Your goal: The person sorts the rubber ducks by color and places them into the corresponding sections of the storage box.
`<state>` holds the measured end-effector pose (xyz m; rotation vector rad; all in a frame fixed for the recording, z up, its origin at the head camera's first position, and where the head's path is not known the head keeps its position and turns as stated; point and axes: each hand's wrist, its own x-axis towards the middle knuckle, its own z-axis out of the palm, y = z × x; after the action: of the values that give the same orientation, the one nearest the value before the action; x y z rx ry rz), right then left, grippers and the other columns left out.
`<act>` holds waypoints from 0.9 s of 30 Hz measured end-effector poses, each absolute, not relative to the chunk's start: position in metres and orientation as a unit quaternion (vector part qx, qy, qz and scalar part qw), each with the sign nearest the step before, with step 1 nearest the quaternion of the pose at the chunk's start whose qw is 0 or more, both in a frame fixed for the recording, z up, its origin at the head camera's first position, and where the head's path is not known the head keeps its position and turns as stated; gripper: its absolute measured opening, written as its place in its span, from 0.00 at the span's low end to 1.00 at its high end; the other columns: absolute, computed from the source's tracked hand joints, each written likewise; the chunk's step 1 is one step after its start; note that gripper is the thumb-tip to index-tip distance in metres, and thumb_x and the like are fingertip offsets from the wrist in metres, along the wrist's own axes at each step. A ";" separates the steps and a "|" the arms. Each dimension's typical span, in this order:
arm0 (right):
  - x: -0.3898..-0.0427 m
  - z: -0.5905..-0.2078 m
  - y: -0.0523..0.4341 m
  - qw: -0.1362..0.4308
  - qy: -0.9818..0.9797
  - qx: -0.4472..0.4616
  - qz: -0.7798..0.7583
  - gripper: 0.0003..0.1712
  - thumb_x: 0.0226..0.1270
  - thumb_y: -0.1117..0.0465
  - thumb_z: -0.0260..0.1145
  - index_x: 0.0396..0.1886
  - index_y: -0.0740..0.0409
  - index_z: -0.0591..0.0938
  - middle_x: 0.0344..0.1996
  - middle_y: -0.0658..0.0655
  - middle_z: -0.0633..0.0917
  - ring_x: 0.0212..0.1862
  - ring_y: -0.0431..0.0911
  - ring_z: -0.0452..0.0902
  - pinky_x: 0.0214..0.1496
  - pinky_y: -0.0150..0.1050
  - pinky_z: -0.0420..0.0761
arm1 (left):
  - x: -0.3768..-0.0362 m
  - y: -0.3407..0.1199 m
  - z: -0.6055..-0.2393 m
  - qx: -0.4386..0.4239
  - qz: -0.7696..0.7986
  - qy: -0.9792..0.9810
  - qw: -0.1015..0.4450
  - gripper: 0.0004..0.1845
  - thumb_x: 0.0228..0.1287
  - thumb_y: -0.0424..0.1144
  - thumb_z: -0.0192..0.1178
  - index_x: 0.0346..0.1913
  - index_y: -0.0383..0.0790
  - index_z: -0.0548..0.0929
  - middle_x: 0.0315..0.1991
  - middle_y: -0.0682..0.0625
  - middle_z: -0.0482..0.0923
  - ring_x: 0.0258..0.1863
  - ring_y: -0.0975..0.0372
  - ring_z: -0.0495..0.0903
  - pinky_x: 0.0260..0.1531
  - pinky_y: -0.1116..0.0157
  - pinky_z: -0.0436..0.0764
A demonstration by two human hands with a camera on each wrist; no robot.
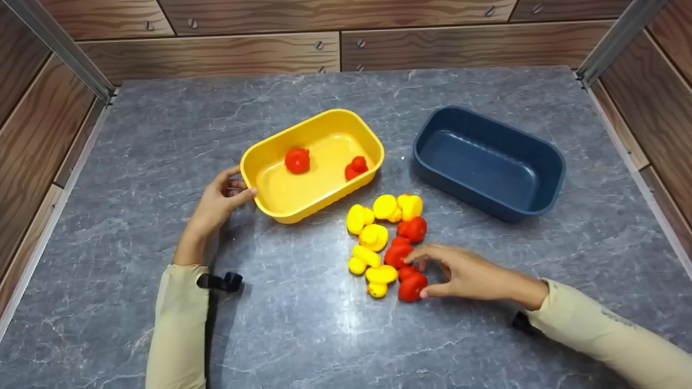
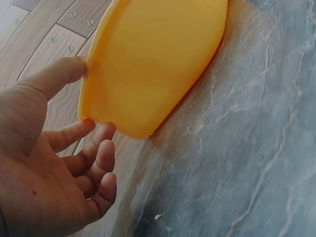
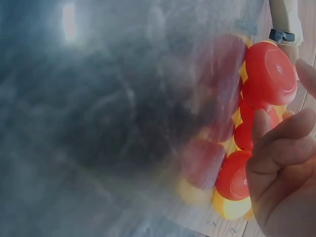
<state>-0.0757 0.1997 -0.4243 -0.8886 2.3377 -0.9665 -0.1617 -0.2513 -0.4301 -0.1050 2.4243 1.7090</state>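
Note:
Beside the left end of a yellow bin (image 1: pixel 311 210) is my left hand (image 1: pixel 216 202), its thumb and forefinger touching the rim and the other fingers loosely bent. Two red rubber ducks lie inside that bin, one (image 1: pixel 297 161) at the left and one (image 1: pixel 356 168) at the right. My right hand (image 1: pixel 465 273) reaches over three red ducks on the table. Its thumb is at the nearest red duck (image 1: pixel 413 287), and its forefinger reaches the middle red duck (image 1: pixel 398 254). In the right wrist view, thumb and forefinger are spread about a red duck (image 3: pixel 271 69).
A dark blue bin (image 1: pixel 486 167) with nothing in it stands at the back right. Several yellow ducks (image 1: pixel 374 237) lie left of and behind the red ones, close together. Wood-patterned panels (image 1: pixel 216 56) border the grey marbled table (image 1: pixel 292 324).

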 end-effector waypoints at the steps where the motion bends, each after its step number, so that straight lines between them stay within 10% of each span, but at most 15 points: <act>1: -0.076 -0.425 0.199 0.228 0.851 -0.324 -0.346 0.28 0.57 0.49 0.72 0.56 0.48 0.76 0.43 0.52 0.81 0.26 0.36 0.66 0.28 0.30 0.70 | -0.162 -0.251 -0.430 -0.034 0.573 0.814 0.086 0.36 0.62 0.40 0.65 0.71 0.38 0.63 0.44 0.50 0.72 0.38 0.64 0.72 0.37 0.75 0.73; 12: -0.071 -0.429 0.192 0.211 0.878 -0.326 -0.279 0.26 0.58 0.47 0.71 0.56 0.46 0.76 0.52 0.51 0.83 0.51 0.46 0.78 0.53 0.46 0.77 | -0.161 -0.250 -0.430 -0.035 0.573 0.815 0.082 0.35 0.62 0.39 0.64 0.70 0.37 0.63 0.43 0.50 0.72 0.37 0.65 0.72 0.36 0.75 0.73; 27: -0.070 -0.428 0.187 0.226 0.876 -0.321 -0.279 0.24 0.57 0.53 0.72 0.53 0.46 0.76 0.40 0.49 0.82 0.39 0.41 0.74 0.37 0.33 0.72 | -0.162 -0.251 -0.429 -0.036 0.568 0.818 0.086 0.36 0.62 0.41 0.65 0.71 0.38 0.63 0.42 0.51 0.72 0.37 0.65 0.71 0.37 0.75 0.73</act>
<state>-0.0703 0.1869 -0.4280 -0.8854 2.4152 -0.7702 -0.1616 -0.2512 -0.4292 -0.1072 2.4381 1.6930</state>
